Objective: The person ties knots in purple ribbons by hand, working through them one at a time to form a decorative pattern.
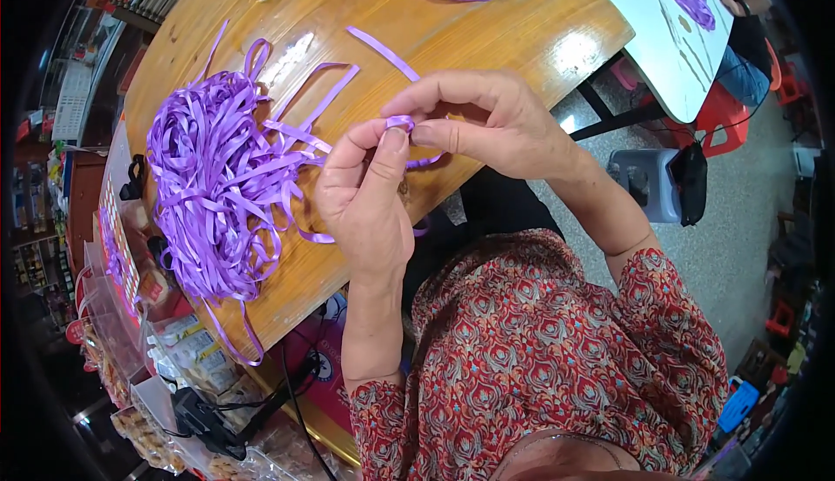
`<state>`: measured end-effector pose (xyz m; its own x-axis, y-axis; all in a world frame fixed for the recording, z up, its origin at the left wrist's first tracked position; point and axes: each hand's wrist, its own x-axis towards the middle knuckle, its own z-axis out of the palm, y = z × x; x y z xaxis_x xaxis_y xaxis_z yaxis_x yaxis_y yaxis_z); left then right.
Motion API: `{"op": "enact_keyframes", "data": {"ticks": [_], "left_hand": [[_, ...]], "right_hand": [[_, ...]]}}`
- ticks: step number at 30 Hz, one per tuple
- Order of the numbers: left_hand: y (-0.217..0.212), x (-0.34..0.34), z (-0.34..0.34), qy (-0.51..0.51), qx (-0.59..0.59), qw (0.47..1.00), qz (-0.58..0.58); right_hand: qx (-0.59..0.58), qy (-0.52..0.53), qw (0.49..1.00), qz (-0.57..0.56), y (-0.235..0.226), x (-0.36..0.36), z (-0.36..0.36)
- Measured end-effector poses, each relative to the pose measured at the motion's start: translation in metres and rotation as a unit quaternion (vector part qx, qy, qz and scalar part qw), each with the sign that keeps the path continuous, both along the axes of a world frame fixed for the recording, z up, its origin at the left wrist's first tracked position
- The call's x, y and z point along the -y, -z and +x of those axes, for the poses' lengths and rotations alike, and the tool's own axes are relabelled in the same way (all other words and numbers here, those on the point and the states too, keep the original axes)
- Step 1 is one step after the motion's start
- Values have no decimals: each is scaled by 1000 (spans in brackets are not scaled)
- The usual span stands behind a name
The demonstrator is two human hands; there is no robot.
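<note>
Head view: ribbon heap [217, 185] beside hands [409, 163].

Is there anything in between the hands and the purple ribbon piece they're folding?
No. The left hand and the right hand both pinch the small purple ribbon loop directly with bare fingertips. The big ribbon pile lies off to the left on the wooden table.

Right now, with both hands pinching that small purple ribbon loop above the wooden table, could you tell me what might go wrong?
1. The small purple ribbon loop is pinched only by fingertips of the left hand and right hand; it might slip and unfold.
2. Its trailing strand runs toward the big loose pile of purple ribbon, so pulling could snag or tangle it.
3. Strands overhang the wooden table edge and might slide off.
</note>
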<state>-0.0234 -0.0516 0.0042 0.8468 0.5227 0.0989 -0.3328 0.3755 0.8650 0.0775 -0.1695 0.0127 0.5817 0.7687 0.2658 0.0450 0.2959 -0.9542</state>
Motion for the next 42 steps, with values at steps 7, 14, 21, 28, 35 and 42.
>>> {"op": "enact_keyframes", "data": {"ticks": [7, 14, 21, 28, 35, 42], "left_hand": [[-10, -3, -7, -23, -59, 997, 42], [-12, -6, -10, -24, -58, 997, 35], [-18, -15, -8, 62, -122, 988, -67], [-9, -11, -4, 108, -46, 988, -105], [-7, 2, -1, -20, -63, 998, -7], [-5, 2, -5, -13, -26, 999, 24]], "right_hand": [[371, 110, 922, 2, -4, -3, 1], [565, 159, 806, 72, -9, -7, 6], [616, 99, 771, 129, -13, -6, 21], [477, 152, 863, 65, -6, -1, 15], [348, 173, 921, 25, -1, 7, -2], [123, 93, 988, 6, -1, 1, -4]]}}
